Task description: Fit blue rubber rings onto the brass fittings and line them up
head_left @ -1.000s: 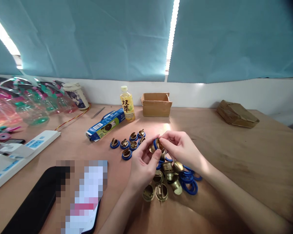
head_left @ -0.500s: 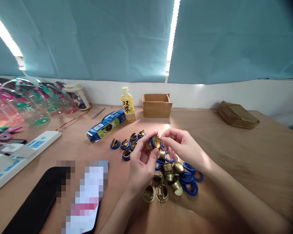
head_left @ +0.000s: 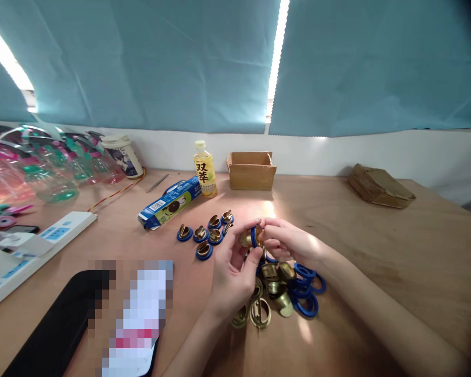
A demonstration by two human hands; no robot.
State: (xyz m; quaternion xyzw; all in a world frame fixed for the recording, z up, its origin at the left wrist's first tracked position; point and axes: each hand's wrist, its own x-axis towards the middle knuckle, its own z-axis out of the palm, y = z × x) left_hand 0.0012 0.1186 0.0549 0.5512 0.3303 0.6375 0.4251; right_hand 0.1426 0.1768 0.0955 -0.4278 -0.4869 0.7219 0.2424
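Note:
Both my hands meet above the table's middle around one brass cap with a blue ring [head_left: 253,236] on it. My left hand [head_left: 231,275] pinches the cap from below, fingers closed on it. My right hand [head_left: 288,242] grips the ring's far side with closed fingertips. Under my hands lies a heap of loose brass caps [head_left: 267,293] and loose blue rings [head_left: 304,293]. To the left, several brass caps fitted with blue rings [head_left: 204,235] sit in a small group on the wooden table [head_left: 377,262].
A blue snack box [head_left: 168,201], a yellow drink bottle [head_left: 203,168] and a small open cardboard box [head_left: 251,168] stand at the back. A brown packet [head_left: 380,184] lies far right. White power strips [head_left: 31,248] and a dark phone [head_left: 58,324] lie at the left.
My hands stayed together on the cap and ring, turning it slightly; the ring now shows edge-on. My left hand has shifted a little lower over the heap.

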